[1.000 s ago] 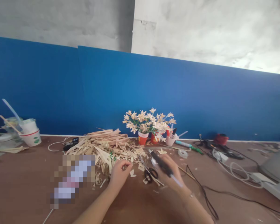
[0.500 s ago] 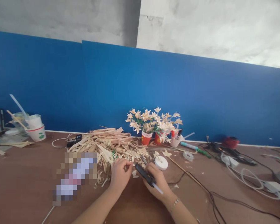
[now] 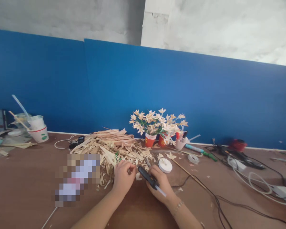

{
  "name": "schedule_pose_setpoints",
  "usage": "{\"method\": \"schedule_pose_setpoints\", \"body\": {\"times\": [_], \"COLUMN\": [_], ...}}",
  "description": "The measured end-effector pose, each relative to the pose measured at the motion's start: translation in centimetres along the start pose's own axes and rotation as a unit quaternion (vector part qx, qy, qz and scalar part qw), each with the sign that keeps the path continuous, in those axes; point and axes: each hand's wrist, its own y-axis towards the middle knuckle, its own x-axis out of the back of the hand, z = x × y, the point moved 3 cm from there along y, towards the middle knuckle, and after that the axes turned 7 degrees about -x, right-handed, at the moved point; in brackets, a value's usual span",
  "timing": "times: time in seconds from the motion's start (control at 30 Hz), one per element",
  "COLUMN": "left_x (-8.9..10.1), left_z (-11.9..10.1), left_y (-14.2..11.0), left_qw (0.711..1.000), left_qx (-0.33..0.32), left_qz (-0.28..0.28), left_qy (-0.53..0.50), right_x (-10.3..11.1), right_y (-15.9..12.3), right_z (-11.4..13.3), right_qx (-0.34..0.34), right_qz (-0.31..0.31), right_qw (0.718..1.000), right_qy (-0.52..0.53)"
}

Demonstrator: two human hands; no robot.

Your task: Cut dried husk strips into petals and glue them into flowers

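Note:
In my right hand (image 3: pixel 160 184) is a black hot glue gun (image 3: pixel 146 175), its translucent glue stick poking out at the back. The gun's front end points toward my left hand (image 3: pixel 124 176), with a small gap between them. Thumb and forefinger of that left hand are pinched together; whatever they hold is too small to make out. Just beyond my hands spreads a heap of dry, pale husk strips (image 3: pixel 119 148). A white roll of tape (image 3: pixel 165 165) lies beside my right hand, and a loose husk flower (image 3: pixel 170 156) lies behind it.
Husk flowers (image 3: pixel 151 119) stand in red paper cups (image 3: pixel 150 140) against the blue partition (image 3: pixel 143 86). A clear tape roll (image 3: pixel 193 159) and dark cables (image 3: pixel 215 198) lie to the right. Far left is a white cup (image 3: pixel 39 135). A blurred-out object (image 3: pixel 77 179) lies left of my hands.
Both hands and the glue gun keep nearly the same pose. The whole view has shifted slightly; nothing was taken up or let go.

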Motion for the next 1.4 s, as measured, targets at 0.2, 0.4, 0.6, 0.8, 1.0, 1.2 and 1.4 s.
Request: {"method": "schedule_pose_setpoints", "body": {"times": [0.2, 0.4, 0.6, 0.8, 1.0, 1.2, 1.4], "left_x": [-0.05, -0.05, -0.05, 0.07, 0.14, 0.1, 0.05], "left_z": [-0.01, 0.01, 0.01, -0.13, -0.12, -0.04, 0.18], "left_y": [-0.04, -0.06, -0.07, -0.01, -0.01, -0.05, -0.07], "left_qw": [1.0, 1.0, 1.0, 1.0, 1.0, 1.0, 0.999], "left_qx": [-0.001, 0.003, 0.001, 0.001, -0.008, -0.014, -0.03], "left_qz": [-0.004, 0.003, -0.003, 0.002, -0.004, -0.01, -0.021], "left_qy": [-0.002, -0.005, -0.004, -0.003, -0.008, -0.013, -0.034], "right_x": [0.07, 0.04, -0.08, -0.04, 0.07, 0.13, 0.61], "right_y": [-0.07, -0.04, -0.03, -0.06, 0.02, 0.0, -0.04], "right_z": [0.04, 0.03, -0.14, -0.15, -0.12, -0.05, -0.03], "right_qx": [0.001, 0.001, 0.011, 0.003, 0.001, 0.005, -0.003], "right_qz": [-0.003, -0.005, -0.011, -0.001, -0.003, -0.015, -0.035], "right_qw": [1.0, 1.0, 1.0, 1.0, 1.0, 1.0, 0.999], "right_qy": [-0.005, -0.007, -0.003, -0.006, -0.01, -0.016, -0.035]}}
